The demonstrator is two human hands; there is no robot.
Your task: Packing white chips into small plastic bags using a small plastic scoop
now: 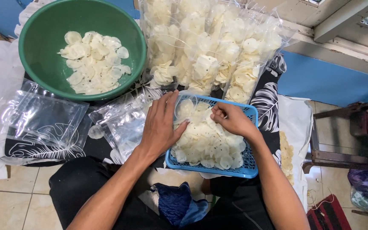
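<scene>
The left hand lies flat over the left rim of a blue plastic basket, its fingers spread and pressing against a small clear plastic bag that stands open at the basket's far left corner; the hand is open, not clenched around anything. The right hand is over the far side of the basket, its fingers curled in a closed grip on a few raw white crackers, pinched just beside the mouth of the bag. The basket is filled with a heap of thin, round, pale crackers, and it rests on the person's lap over a black cloth with a white leaf print.

Beyond the basket, along the far edge of the cloth, a row of filled clear bags of crackers leans together, touching the basket's far rim. To the left of them sits a green round basin with a smaller pile of the same crackers in its bottom. Near the basin, at the left edge of the cloth, lies a loose pile of empty clear bags, and more empty bags lie just beside the left hand. A blue rag is on the lap below the basket
</scene>
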